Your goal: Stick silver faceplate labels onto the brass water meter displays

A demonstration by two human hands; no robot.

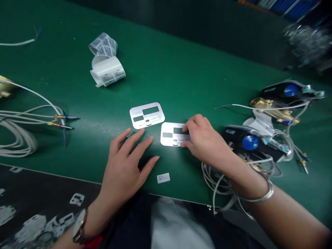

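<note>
- The right plate [171, 134] is a thin, silver-grey rectangle with rounded corners, dark window cut-outs and small print. It lies flat on the green mat [181, 76], its long side roughly level. Its right end is covered by the right hand [204, 141], fingertips on top and thumb at the lower edge.
- The left plate [147, 115] is of the same kind. It lies flat and face up just beyond and left of the first, slightly tilted, the two corners close but apart, and nothing touches it.

Broad green worktop [186, 72] under soft even light, dark stretch [197, 24] beyond, blurred blue shapes [301, 7] far right.
</note>
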